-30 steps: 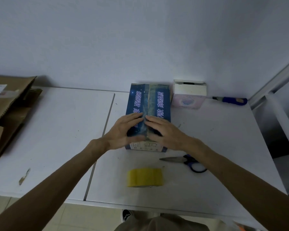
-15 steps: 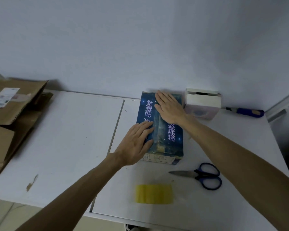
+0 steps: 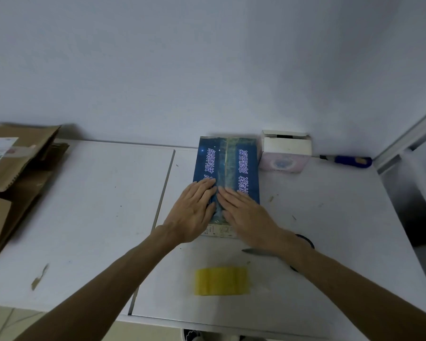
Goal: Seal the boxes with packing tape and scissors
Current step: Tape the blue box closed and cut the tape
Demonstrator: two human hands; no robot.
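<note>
Blue box [image 3: 228, 168] lies flat toward the table's [image 3: 96, 205] back edge, far end close to the wall, just right of the seam between the two tabletops. A tape strip [image 3: 225, 161] runs down its top along the centre flap line.

Left hand [image 3: 194, 212] and right hand [image 3: 244, 212] both lie flat on the near half of the box, fingers straight, side by side on either side of the strip. They press down and grip nothing.

Step looks like smoothing the tape. To do it well: keep the palms flat, push outward from the centre line, rub along the whole strip so no bubbles or lifted edges stay, and hold the box from sliding toward the wall.

Versus half a second back: the right hand was at the far end of the box, now it is back at the near end beside the left.

Yellow tape roll [image 3: 221, 281] sits near the front edge. Scissors [image 3: 255, 251] lie just right of it, partly hidden under the right forearm. Small white box [image 3: 284, 146] stands close beside the blue one at the back edge.
</note>
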